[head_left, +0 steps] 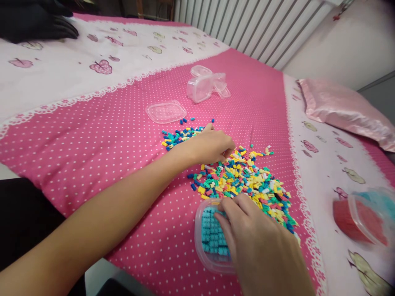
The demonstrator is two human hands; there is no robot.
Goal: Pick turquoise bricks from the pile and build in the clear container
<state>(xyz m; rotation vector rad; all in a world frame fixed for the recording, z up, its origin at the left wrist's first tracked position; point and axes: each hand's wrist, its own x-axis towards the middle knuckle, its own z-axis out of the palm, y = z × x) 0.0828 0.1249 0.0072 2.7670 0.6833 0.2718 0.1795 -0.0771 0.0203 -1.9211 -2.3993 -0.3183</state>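
Note:
My left hand (212, 146) reaches across a spread of small toy building bricks (240, 176) in yellow, green, blue, white and pink. Its fingers curl down at the edge of the bricks, and whatever they pinch is hidden. Close to me, my right hand (262, 242) bends over a clear plastic container (200, 250). Thumb and fingers are drawn together above its contents; I cannot make out what is between them. Inside the container, teal bricks (212, 234) lie packed in rows. My right hand covers the container's right part.
Beyond the bricks lie a clear lid (166, 112) and clear containers (202, 87) on the pink dotted bedspread (129, 164). At right are a container of red pieces (354, 220) and a pink pillow (345, 107). Another person's black-gloved hand (58, 26) rests at upper left.

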